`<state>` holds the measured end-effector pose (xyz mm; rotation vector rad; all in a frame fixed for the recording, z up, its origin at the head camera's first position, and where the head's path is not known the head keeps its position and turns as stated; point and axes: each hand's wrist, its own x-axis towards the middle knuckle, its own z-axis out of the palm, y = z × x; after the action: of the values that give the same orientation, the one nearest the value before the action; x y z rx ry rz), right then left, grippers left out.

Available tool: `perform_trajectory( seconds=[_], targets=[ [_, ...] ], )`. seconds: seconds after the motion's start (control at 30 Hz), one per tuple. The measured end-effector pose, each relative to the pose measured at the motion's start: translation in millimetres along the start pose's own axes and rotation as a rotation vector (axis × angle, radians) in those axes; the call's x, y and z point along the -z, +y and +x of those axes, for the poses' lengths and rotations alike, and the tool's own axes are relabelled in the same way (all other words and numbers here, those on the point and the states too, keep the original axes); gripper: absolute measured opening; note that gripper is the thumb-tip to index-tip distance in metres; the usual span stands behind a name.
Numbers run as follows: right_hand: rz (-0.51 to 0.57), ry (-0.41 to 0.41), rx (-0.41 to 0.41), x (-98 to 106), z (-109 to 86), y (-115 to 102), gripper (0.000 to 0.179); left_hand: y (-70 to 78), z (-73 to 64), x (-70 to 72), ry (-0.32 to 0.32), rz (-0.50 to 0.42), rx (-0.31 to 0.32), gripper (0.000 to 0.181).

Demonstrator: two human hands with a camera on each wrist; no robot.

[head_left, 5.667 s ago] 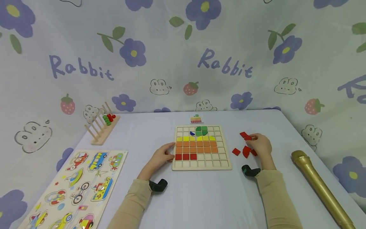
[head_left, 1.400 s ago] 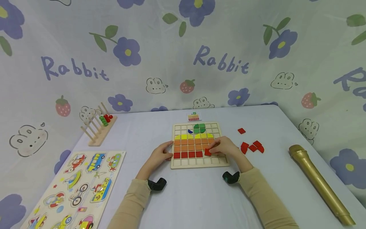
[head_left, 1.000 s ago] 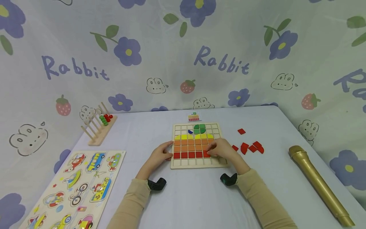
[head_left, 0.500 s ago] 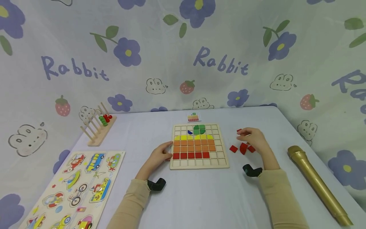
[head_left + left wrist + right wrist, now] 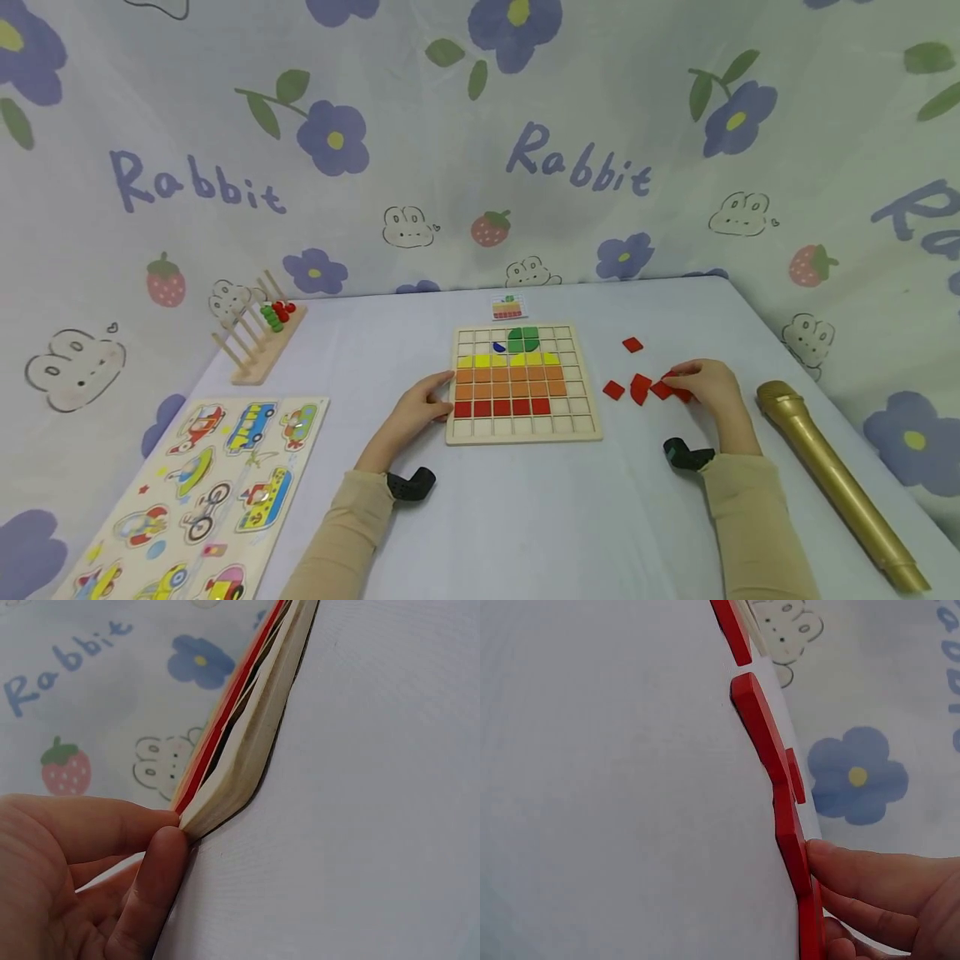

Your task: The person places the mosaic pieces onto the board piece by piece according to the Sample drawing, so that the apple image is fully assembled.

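A wooden grid board lies mid-table, with green, blue, yellow, orange and red pieces set in it; a short row of red square tiles is near its front. My left hand rests at the board's left edge. In the left wrist view its thumb and forefinger touch the board's corner. At the right, my right hand is over loose red pieces. Its forefinger touches a red piece in the right wrist view; no grip shows. A rounded red piece and a red square lie beside it.
Another red square lies farther back. Behind the board is a small pattern card. A vehicle puzzle and a peg stand with beads are at the left; a gold microphone lies at the right.
My right hand set a red square at the right end of the red row, let go, and moved right to the loose pieces. The left hand stays at the board's edge.
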<state>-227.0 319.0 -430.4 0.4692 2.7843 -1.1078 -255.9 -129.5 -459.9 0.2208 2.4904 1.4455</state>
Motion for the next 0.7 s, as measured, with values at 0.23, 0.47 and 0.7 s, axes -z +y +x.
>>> perform_trajectory(
  seconds=[0.23,0.47,0.7],
  targets=[
    [0.018,0.012,0.021,-2.7,1.9,-5.8,0.04,0.2,1.1,-1.1,0.009,0.023,0.011,0.057],
    [0.201,-0.014,0.018,-4.4,1.0,-14.7,0.043,0.9,1.4,-1.6,0.003,0.025,0.006,0.057],
    [0.643,-0.265,0.073,-17.2,-5.2,-45.7,0.031,1.5,0.8,-1.6,0.006,0.024,0.006,0.057]
  ],
)
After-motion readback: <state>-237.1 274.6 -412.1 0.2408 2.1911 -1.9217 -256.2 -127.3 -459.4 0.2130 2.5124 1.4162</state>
